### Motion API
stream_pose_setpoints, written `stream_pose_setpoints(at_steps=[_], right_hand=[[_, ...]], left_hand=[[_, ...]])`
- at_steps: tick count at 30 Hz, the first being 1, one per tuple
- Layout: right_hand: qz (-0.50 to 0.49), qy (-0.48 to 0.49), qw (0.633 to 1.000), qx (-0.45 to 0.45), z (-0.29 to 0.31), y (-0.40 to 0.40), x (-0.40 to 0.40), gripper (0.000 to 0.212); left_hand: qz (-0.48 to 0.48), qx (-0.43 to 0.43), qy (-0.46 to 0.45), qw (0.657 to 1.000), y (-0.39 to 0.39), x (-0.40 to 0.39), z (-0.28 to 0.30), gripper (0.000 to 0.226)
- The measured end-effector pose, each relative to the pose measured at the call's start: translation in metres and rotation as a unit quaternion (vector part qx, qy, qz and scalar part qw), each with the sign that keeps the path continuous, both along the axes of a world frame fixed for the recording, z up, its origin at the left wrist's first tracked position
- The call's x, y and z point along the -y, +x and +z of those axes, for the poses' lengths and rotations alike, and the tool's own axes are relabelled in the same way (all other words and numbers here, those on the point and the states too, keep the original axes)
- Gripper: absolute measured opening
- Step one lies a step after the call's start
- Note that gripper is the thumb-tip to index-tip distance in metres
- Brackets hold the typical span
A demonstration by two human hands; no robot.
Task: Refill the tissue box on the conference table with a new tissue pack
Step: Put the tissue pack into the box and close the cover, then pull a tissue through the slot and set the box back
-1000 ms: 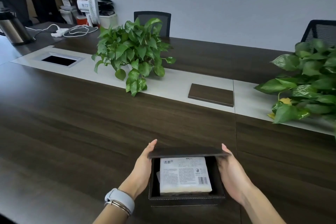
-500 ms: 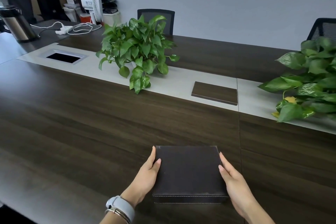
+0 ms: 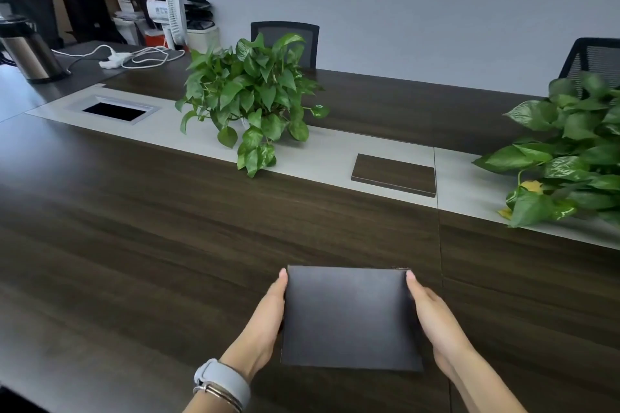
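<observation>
A black leather-look tissue box is at the near edge of the dark wooden conference table. Its flat dark panel is shut and faces me; no opening shows. My left hand grips the box's left side, fingers along the edge, a grey watch on the wrist. On the opposite side, my right hand holds the right edge. The tissue pack is hidden inside the box. I cannot tell whether the box rests on the table or is slightly lifted.
A leafy potted plant and a second one stand on the table's pale centre strip, with a wooden cover panel between them and an open cable hatch at the left. A steel flask, cables and chairs lie beyond.
A second ago the box's panel stood open over a white tissue pack inside. The panel came down shut, and now both hands grip the box's sides with its front wall out of sight.
</observation>
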State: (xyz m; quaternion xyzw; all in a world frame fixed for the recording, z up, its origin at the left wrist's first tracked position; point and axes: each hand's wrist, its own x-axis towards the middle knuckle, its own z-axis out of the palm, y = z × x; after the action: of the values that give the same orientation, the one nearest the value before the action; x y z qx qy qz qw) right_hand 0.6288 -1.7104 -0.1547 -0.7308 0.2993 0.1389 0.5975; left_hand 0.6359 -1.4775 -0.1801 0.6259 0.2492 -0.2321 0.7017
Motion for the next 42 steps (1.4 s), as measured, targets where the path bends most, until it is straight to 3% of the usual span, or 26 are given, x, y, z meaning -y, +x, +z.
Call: stream_pose_setpoints(at_steps=[2,4,7,10,12,15,19,22,24,26,28,32,35,38,42], right_hand=[[-0.016,0.016,0.999,0.032,0.007,0.001,0.003,0.059],[-0.028,0.028,0.997,0.06,0.014,0.001,0.002,0.052],[-0.032,-0.02,0.993,0.112,0.013,-0.004,-0.002,0.052],[-0.003,-0.057,0.984,0.171,0.003,-0.015,-0.001,0.049],[0.001,-0.042,0.982,0.182,-0.007,-0.026,0.004,0.051],[-0.012,-0.024,0.981,0.194,-0.022,-0.044,0.009,0.055],[-0.043,0.022,0.979,0.2,-0.042,-0.057,0.011,0.062],[-0.046,0.026,0.984,0.17,-0.051,-0.058,0.008,0.067],[-0.058,0.014,0.985,0.164,-0.048,-0.057,0.008,0.057],[-0.044,-0.048,0.986,0.151,-0.038,-0.053,0.007,0.041],[-0.02,-0.164,0.974,0.158,-0.031,-0.047,0.007,0.043],[0.118,-0.388,0.881,0.245,-0.018,-0.018,-0.01,0.038],[0.216,-0.405,0.863,0.209,-0.013,0.01,-0.025,0.034],[0.217,-0.402,0.875,0.159,-0.013,0.027,-0.029,0.025],[0.256,-0.448,0.845,0.14,-0.015,0.03,-0.034,0.018]], left_hand=[[0.017,0.034,-0.019,0.999,0.007,-0.001,0.007,0.075],[0.025,0.074,-0.01,0.997,0.014,0.003,0.013,0.08],[0.021,0.127,0.041,0.991,0.016,0.017,0.019,0.06],[0.009,0.173,0.083,0.981,0.013,0.025,0.011,0.055],[0.011,0.207,0.056,0.977,0.005,0.027,0.007,0.041],[-0.023,0.247,0.032,0.968,-0.008,0.025,-0.004,0.043],[-0.055,0.25,0.012,0.967,-0.019,0.018,-0.017,0.049],[-0.042,0.231,0.001,0.972,-0.024,0.017,-0.022,0.038],[-0.032,0.226,0.011,0.973,-0.025,0.018,-0.025,0.032],[-0.036,0.232,0.039,0.971,-0.023,0.018,-0.026,0.031],[-0.05,0.236,0.065,0.968,-0.019,0.019,-0.027,0.036],[-0.079,0.22,0.098,0.967,-0.015,0.023,-0.025,0.065],[-0.105,0.208,0.121,0.965,-0.014,0.022,-0.026,0.064],[-0.111,0.207,0.133,0.963,-0.011,0.02,-0.026,0.062],[-0.114,0.201,0.131,0.964,-0.01,0.019,-0.028,0.063]])
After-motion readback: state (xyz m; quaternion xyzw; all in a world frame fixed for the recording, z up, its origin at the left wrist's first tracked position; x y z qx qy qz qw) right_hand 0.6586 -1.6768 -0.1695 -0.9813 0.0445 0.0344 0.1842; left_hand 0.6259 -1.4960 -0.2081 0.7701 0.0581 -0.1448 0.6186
